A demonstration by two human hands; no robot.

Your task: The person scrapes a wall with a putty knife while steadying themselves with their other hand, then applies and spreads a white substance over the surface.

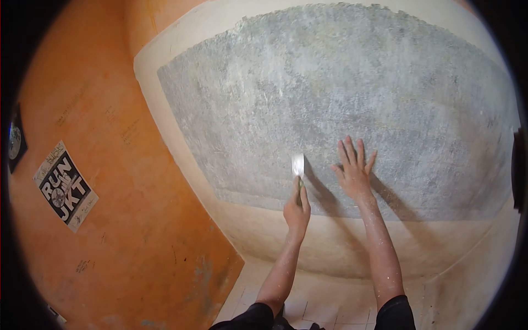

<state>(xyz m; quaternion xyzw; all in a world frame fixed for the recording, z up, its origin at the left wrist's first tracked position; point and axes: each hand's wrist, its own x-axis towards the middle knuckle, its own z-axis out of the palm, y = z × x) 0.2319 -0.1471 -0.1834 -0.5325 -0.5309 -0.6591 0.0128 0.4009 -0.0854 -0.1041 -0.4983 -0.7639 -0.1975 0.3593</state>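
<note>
My left hand (297, 213) is closed round the handle of a putty knife (297, 165), its metal blade pointing up and lying over the grey wall patch. My right hand (355, 171) has its fingers spread on the same patch, to the right of the blade, and holds nothing. The grey patch (264, 110) is mottled and rough, with a ragged upper edge and lighter streaks. White specks dot my right forearm, and both arms cast shadows on the wall.
A cream border (165, 121) frames the grey patch. On the left stands an orange wall (126, 220) with scribbles and a black-and-white poster (65, 187). A dark object (518, 170) sits at the right edge. Pale floor tiles (324, 308) show below.
</note>
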